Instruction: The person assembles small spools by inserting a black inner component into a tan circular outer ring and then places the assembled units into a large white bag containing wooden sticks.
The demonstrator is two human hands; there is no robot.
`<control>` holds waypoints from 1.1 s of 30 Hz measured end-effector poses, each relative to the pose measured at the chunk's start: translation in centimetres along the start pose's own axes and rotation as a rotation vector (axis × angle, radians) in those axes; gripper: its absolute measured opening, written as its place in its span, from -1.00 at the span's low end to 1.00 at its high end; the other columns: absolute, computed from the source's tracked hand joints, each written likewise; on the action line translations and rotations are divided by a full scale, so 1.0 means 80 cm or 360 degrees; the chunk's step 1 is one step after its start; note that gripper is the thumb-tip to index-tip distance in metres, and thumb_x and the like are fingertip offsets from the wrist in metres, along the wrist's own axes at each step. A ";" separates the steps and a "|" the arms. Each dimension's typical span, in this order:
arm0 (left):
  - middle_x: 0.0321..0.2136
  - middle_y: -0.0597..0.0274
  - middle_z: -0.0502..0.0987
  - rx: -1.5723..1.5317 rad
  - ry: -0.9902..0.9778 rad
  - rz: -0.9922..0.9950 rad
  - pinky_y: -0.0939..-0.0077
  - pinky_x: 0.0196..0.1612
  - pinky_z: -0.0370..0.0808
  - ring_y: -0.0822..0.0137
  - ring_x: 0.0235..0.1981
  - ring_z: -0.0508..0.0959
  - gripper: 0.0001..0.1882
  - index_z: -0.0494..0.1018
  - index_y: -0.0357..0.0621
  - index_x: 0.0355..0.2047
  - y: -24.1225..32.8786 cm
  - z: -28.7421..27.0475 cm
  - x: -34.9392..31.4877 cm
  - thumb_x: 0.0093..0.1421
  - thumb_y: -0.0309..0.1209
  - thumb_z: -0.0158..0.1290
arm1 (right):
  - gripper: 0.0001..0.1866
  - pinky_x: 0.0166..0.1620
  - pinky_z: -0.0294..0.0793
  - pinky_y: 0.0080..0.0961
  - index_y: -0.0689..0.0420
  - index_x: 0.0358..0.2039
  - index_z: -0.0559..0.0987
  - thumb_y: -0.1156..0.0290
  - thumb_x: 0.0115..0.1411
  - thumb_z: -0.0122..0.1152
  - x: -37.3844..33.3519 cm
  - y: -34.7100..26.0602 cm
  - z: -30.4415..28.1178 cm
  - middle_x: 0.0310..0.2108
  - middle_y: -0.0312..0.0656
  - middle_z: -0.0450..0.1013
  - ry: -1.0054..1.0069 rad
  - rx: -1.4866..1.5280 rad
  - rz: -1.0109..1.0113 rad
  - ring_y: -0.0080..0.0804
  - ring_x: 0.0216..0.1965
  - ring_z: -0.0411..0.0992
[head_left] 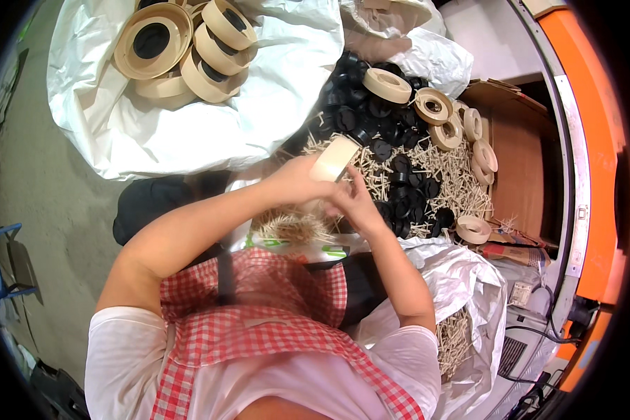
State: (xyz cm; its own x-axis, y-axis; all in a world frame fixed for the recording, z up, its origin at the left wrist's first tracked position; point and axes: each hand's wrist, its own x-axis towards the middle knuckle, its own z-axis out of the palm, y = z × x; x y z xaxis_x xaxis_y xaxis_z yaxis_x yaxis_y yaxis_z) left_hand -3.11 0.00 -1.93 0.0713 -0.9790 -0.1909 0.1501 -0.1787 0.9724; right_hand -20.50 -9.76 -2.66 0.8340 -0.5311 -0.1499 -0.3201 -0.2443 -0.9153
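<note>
At the frame's centre the left hand point(297, 183) is gripping a cream ring point(334, 159), while the right hand point(353, 203) is pinching at its lower edge, perhaps around a small peg. A loose grip could be dropping it into the black caps point(392, 171) and pegs point(448, 168) beyond.

Small assembly workshop, bulk sacks point(119, 133) of beige plastic rings point(189, 42), heaps of black caps point(371, 119), concrete floor point(42, 203)
</note>
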 end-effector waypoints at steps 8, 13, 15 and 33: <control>-0.29 0.18 0.54 0.0220 0.0063 -0.0057 0.52 -0.19 0.44 0.42 -0.31 0.52 -0.45 0.38 -0.21 -0.03 -0.015 0.001 0.000 -0.01 -0.23 0.18 | -0.05 -0.26 0.55 -0.40 0.07 0.29 -0.41 0.27 0.21 0.11 0.002 -0.015 -0.002 -0.03 0.08 0.29 -0.0033 0.0683 0.0930 -0.22 -0.21 0.46; -0.31 0.19 0.54 0.0077 0.0066 -0.0052 0.53 -0.21 0.44 0.43 -0.32 0.52 -0.46 0.38 -0.23 -0.05 -0.011 0.003 0.003 -0.02 -0.24 0.18 | -0.07 -0.40 0.51 -0.48 0.15 0.27 -0.43 0.27 0.23 0.06 -0.004 0.004 0.014 -0.17 0.01 0.40 0.0175 0.0068 0.0214 -0.35 -0.47 0.47; -0.30 0.19 0.54 0.0032 0.0094 0.0016 0.55 -0.21 0.44 0.43 -0.32 0.52 -0.47 0.39 -0.25 -0.06 -0.011 0.003 0.003 -0.02 -0.24 0.18 | -0.09 -0.42 0.49 -0.50 0.21 0.27 -0.39 0.29 0.22 0.06 -0.004 -0.005 0.001 -0.21 -0.03 0.42 -0.0115 0.1160 0.0784 -0.39 -0.50 0.45; -0.04 -0.07 0.41 -0.1201 0.0851 0.0157 0.33 -0.01 0.45 0.20 -0.12 0.51 -0.42 0.08 -0.34 0.17 0.040 -0.055 0.014 0.24 -0.29 -0.02 | -0.35 0.13 0.21 -0.18 0.26 0.06 0.28 0.54 -0.10 0.27 0.233 0.081 -0.161 0.08 0.02 0.25 0.0827 -0.2010 -0.0481 0.04 0.11 0.19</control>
State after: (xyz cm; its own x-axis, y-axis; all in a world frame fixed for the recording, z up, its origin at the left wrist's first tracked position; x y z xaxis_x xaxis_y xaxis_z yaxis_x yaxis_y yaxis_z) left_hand 1.79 -1.20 0.37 0.5347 -0.7776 -0.3308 0.7074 0.1978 0.6786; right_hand -12.82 -31.72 -6.57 0.7714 -0.4958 0.3989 -0.5758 -0.8108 0.1057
